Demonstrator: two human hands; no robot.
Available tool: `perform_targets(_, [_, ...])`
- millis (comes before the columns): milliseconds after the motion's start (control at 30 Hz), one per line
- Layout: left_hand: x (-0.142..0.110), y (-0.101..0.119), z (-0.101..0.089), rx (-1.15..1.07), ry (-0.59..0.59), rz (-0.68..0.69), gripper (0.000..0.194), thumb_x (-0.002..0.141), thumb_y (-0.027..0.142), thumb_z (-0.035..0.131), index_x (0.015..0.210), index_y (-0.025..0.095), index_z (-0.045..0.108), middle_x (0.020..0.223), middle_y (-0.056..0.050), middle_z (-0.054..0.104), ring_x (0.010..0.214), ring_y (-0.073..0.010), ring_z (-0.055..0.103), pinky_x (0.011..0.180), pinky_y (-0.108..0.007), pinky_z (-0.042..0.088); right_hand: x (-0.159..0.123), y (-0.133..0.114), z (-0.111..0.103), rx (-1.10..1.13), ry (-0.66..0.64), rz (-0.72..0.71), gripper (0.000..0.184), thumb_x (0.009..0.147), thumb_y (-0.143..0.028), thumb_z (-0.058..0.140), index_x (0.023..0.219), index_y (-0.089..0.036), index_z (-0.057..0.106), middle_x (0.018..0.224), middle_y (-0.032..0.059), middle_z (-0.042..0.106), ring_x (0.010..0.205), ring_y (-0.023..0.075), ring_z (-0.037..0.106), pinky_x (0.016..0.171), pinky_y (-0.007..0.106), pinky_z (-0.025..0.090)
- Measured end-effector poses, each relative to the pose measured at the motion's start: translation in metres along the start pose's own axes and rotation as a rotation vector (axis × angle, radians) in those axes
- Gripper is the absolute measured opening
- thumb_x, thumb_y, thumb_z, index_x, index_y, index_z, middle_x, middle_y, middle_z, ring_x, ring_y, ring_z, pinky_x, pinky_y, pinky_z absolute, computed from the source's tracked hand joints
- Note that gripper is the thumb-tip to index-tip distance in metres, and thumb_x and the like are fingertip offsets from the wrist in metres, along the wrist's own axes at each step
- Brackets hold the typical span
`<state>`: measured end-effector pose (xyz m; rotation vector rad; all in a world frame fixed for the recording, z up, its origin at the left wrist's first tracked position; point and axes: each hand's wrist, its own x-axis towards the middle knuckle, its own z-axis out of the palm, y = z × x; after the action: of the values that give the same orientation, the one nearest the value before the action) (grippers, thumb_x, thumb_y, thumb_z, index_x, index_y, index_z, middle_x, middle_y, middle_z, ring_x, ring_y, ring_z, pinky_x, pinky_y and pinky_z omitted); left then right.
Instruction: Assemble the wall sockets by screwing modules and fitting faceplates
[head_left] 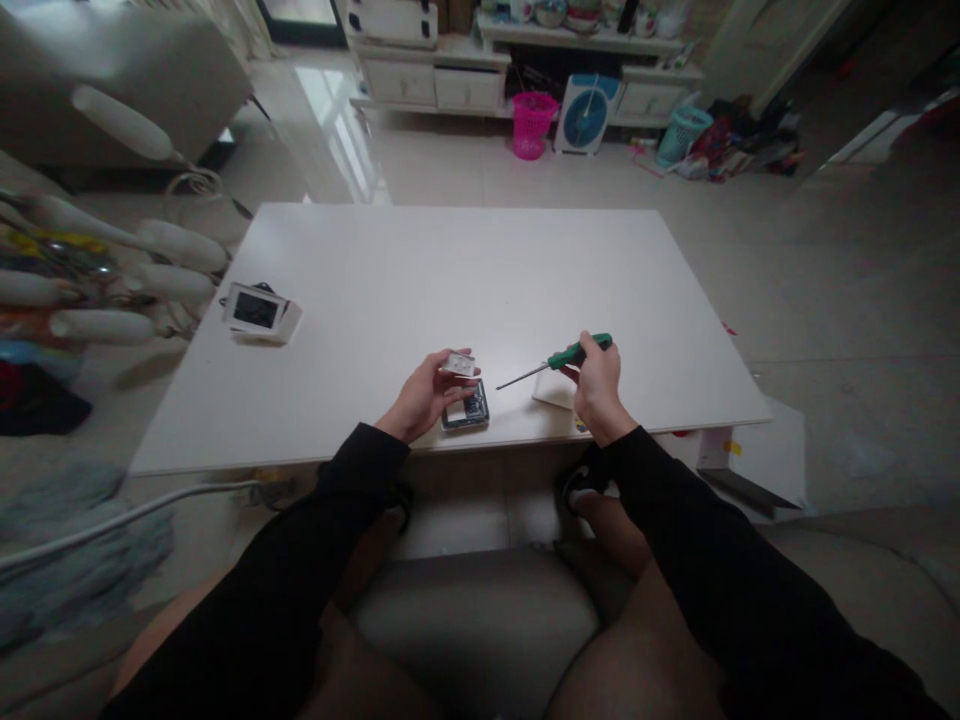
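Note:
Between the fingers of my left hand point(425, 397) is a small, light-coloured rectangular part point(459, 364), too small to name for sure. Just below it, on the table near the front edge, lies a dark-framed open device casing point(475, 405), partly covered by my left fingers. My right hand point(598, 382) grips a screwdriver point(576, 353) by its green handle. The metal shaft slants down to the left, and its tip is apart from the casing. Under my right hand, a flat pale piece point(553, 390) lies on the table, partly hidden.
A white table point(450, 270) spans the view. At its left stands a white box with a dark-screened device point(256, 309). An open white carton point(757, 455) sits below the right edge. Across the floor are a pink basket point(531, 125) and a blue fan point(587, 114).

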<state>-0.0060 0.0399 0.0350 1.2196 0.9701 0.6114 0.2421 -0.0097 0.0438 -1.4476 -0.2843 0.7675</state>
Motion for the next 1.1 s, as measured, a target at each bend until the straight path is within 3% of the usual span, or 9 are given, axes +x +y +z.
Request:
perform_targets(67, [-0.004,0.007,0.003,-0.160,-0.064,-0.051,0.070,0.101,0.051,0.024,0.149,0.007,0.049,0.130,-0.023,0.070,0.115,-0.0289,0.070,0.105,-0.051,0.057,-0.004,-0.006,0.001,0.001,0.007,-0.037,0.017,0.095,-0.029,0.061,0.091,-0.025,0.045,0.070,-0.0098,0.055,0.057,0.0093,0.064,0.059,0.024,0.060])
perform_targets(133, [-0.010,0.012,0.008,-0.283,-0.107,-0.101,0.071,0.101,0.050,0.022,0.151,0.006,0.047,0.130,-0.024,0.070,0.121,-0.0300,0.069,0.110,-0.050,0.056,-0.010,-0.010,0.001,-0.002,0.011,-0.065,0.017,0.094,-0.029,0.062,0.091,-0.025,0.046,0.067,-0.0108,0.054,0.051,0.0076,0.059,0.056,0.022,0.058])
perform_targets(367, [-0.023,0.011,0.032,-0.472,-0.080,-0.147,0.038,0.093,0.026,0.055,0.124,0.007,0.065,0.127,-0.021,0.074,0.113,-0.0267,0.074,0.118,-0.047,0.051,-0.028,-0.015,-0.003,-0.013,-0.090,-0.105,0.019,0.088,-0.032,0.063,0.098,-0.027,0.047,0.059,-0.0121,0.052,0.044,0.0092,0.057,0.044,0.019,0.049])
perform_targets(567, [-0.026,0.013,0.035,-0.512,-0.129,-0.163,0.022,0.098,0.021,0.060,0.111,0.008,0.072,0.130,-0.020,0.074,0.104,-0.0230,0.078,0.109,-0.039,0.056,-0.036,-0.018,-0.002,-0.104,-0.188,-0.141,0.022,0.078,-0.029,0.066,0.093,-0.026,0.050,0.066,-0.0099,0.056,0.040,0.0073,0.051,0.036,0.019,0.035])
perform_targets(733, [-0.028,0.012,0.036,-0.534,-0.212,-0.147,0.023,0.094,0.024,0.071,0.111,0.009,0.073,0.123,-0.019,0.076,0.102,-0.0248,0.079,0.100,-0.034,0.059,-0.048,-0.016,0.000,-0.259,-0.407,-0.138,0.024,0.071,-0.032,0.076,0.083,-0.024,0.057,0.054,-0.0105,0.050,0.037,0.0077,0.044,0.036,0.022,0.032])
perform_targets(833, [-0.028,0.009,0.037,-0.526,-0.220,-0.123,0.030,0.088,0.031,0.080,0.108,0.010,0.073,0.113,-0.016,0.079,0.099,-0.0239,0.079,0.095,-0.032,0.060,-0.058,-0.015,0.001,-0.341,-0.541,-0.140,0.025,0.070,-0.035,0.079,0.080,-0.023,0.060,0.059,-0.0080,0.055,0.040,0.0079,0.046,0.037,0.023,0.034])
perform_targets(1100, [-0.027,0.006,0.036,-0.377,-0.150,-0.059,0.043,0.074,0.039,0.092,0.098,0.011,0.071,0.092,-0.008,0.078,0.082,-0.0145,0.074,0.082,-0.027,0.058,-0.070,-0.020,0.004,-0.431,-0.646,-0.175,0.023,0.066,-0.033,0.079,0.078,-0.020,0.064,0.071,-0.0025,0.064,0.049,0.0088,0.049,0.038,0.022,0.036])
